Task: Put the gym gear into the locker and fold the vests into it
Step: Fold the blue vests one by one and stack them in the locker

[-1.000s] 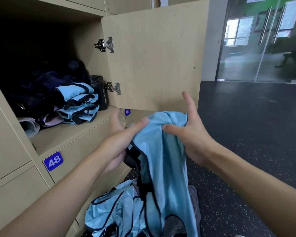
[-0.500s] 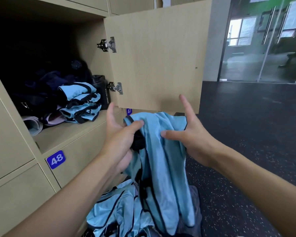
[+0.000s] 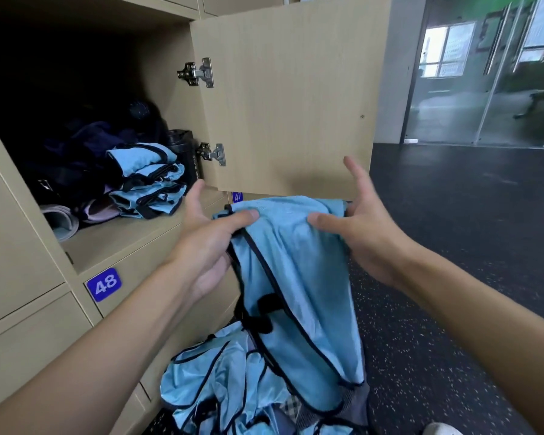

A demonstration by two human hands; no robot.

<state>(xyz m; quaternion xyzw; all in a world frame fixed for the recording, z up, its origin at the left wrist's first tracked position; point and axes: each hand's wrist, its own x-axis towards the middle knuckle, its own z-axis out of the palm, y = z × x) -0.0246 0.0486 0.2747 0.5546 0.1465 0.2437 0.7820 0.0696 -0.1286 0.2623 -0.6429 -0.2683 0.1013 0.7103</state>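
Both hands have drawn apart since the earlier frame, stretching the top hem wider. Left hand (image 3: 206, 246) pinches the light-blue vest (image 3: 296, 277) at its dark-trimmed corner; right hand (image 3: 366, 229) pinches the other end, forefinger sticking up free. Thin, limp cloth (near weightless, likely slippery), best held by the trimmed seams. It hangs just below the locker door (image 3: 289, 89) bottom edge, its tail lost in the pile of vests (image 3: 214, 381). Fingers behind the cloth are hidden; the locker (image 3: 117, 243) is too dark at the back.

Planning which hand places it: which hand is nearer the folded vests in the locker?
Left. The left hand pinches the hanging vest just right of and below the folded vests; the right hand pinches its other corner, farther right.
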